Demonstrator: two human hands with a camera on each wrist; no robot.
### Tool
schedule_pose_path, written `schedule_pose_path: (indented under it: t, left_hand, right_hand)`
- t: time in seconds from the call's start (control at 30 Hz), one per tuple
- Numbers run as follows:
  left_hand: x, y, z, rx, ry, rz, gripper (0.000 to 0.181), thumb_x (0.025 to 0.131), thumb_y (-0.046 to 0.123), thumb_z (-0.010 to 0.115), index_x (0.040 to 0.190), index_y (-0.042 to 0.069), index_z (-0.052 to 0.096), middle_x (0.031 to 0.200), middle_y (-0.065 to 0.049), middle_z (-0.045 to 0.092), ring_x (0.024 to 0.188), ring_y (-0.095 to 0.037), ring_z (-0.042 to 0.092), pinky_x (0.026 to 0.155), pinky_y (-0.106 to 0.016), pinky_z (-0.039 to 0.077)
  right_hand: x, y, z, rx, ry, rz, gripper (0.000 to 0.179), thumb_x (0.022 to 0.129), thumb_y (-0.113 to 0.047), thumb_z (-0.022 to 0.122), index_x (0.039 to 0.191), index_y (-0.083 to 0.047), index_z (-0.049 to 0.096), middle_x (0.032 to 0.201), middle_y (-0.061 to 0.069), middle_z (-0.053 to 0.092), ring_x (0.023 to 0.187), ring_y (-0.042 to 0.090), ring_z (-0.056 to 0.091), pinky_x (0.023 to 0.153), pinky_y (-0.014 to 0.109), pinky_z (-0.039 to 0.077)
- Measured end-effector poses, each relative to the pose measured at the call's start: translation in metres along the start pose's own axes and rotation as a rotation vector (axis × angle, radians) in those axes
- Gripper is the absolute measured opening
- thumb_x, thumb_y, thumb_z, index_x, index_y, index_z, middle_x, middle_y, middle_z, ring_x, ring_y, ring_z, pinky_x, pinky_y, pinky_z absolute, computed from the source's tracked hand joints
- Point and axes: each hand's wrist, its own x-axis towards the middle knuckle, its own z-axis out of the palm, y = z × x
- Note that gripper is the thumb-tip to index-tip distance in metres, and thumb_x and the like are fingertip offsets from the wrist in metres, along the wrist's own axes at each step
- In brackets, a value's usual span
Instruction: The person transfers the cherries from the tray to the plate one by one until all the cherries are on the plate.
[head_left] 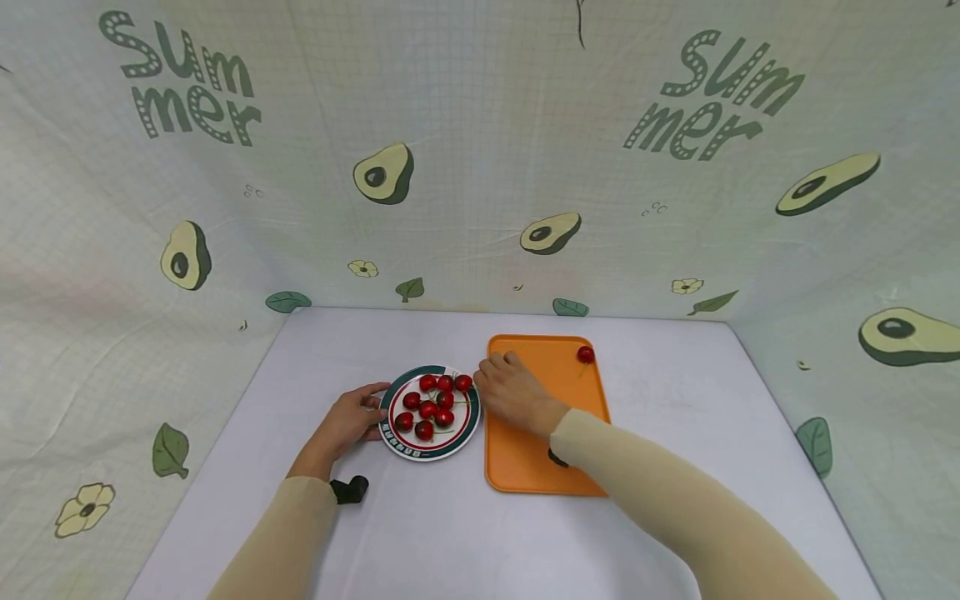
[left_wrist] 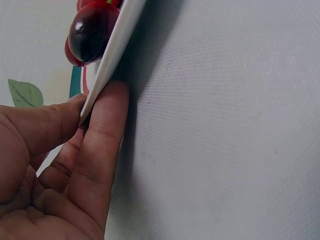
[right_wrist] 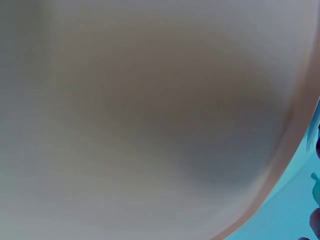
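Note:
A round plate [head_left: 474, 421] with a dark green band holds several red cherries [head_left: 427, 409]. My left hand [head_left: 348, 422] pinches its left rim. In the left wrist view the thumb [left_wrist: 55, 120] lies on the upper side and a finger [left_wrist: 105, 130] goes underneath. My right hand [head_left: 517, 393], fingers bent, reaches over the orange tray [head_left: 525, 467] to the plate's right rim, fingertips right at one cherry [head_left: 463, 382]. I cannot tell whether it grips that cherry. A pale blurred surface fills most of the right wrist view.
Another cherry [head_left: 585, 355] with a stem lies at the tray's far right corner. The tray sits just right of the plate on a white table [head_left: 675, 392]. A patterned cloth [head_left: 465, 108] stands behind the table and along both sides.

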Motion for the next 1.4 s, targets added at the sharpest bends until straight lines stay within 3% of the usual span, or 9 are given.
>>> schedule_pose_path:
  t: [0.2,0.5,0.8,0.93,1.4]
  left_hand:
    - [0.000,0.000,0.000,0.007,0.003,-0.007,0.057,0.103,0.002,0.062,0.157,0.014,0.050,0.131,-0.020,0.051,0.091,-0.021,0.065,0.074,-0.031,0.064]
    - [0.002,0.000,0.000,-0.013,-0.002,-0.007,0.058,0.102,0.001,0.062,0.157,0.012,0.049,0.130,-0.020,0.051,0.089,-0.020,0.066,0.073,-0.033,0.064]
    - [0.000,0.002,0.001,-0.001,0.000,-0.006,0.058,0.102,0.001,0.062,0.157,0.013,0.049,0.130,-0.019,0.051,0.089,-0.021,0.065,0.072,-0.032,0.064]
    - [-0.001,0.002,0.001,0.005,0.001,-0.004,0.058,0.102,0.001,0.062,0.157,0.013,0.049,0.130,-0.019,0.050,0.089,-0.021,0.065,0.072,-0.031,0.064]
    - [-0.001,0.001,0.000,0.019,-0.001,0.006,0.056,0.103,0.004,0.062,0.157,0.014,0.049,0.130,-0.019,0.050,0.090,-0.020,0.065,0.072,-0.030,0.064]
  right_hand:
    - [0.005,-0.007,0.000,-0.017,-0.001,-0.008,0.018,0.105,-0.026,0.063,0.114,-0.010,0.067,0.100,0.003,0.062,0.098,0.023,0.051,0.086,0.035,0.044]
    - [0.010,-0.016,0.000,-0.032,-0.052,-0.041,0.031,0.105,-0.031,0.064,0.128,-0.011,0.065,0.112,0.004,0.065,0.105,0.024,0.050,0.090,0.035,0.045]
    - [0.010,-0.017,0.001,0.036,-0.038,-0.023,0.035,0.108,-0.042,0.055,0.122,-0.011,0.066,0.105,0.003,0.062,0.101,0.023,0.050,0.088,0.035,0.045]
    - [0.007,-0.010,-0.001,0.086,0.006,0.018,0.040,0.108,-0.047,0.053,0.116,-0.011,0.067,0.105,0.003,0.061,0.102,0.023,0.050,0.090,0.037,0.046]
    - [-0.026,0.042,0.016,0.177,0.079,0.206,0.029,0.106,-0.032,0.062,0.108,-0.003,0.061,0.099,0.010,0.055,0.097,0.029,0.047,0.082,0.040,0.040]
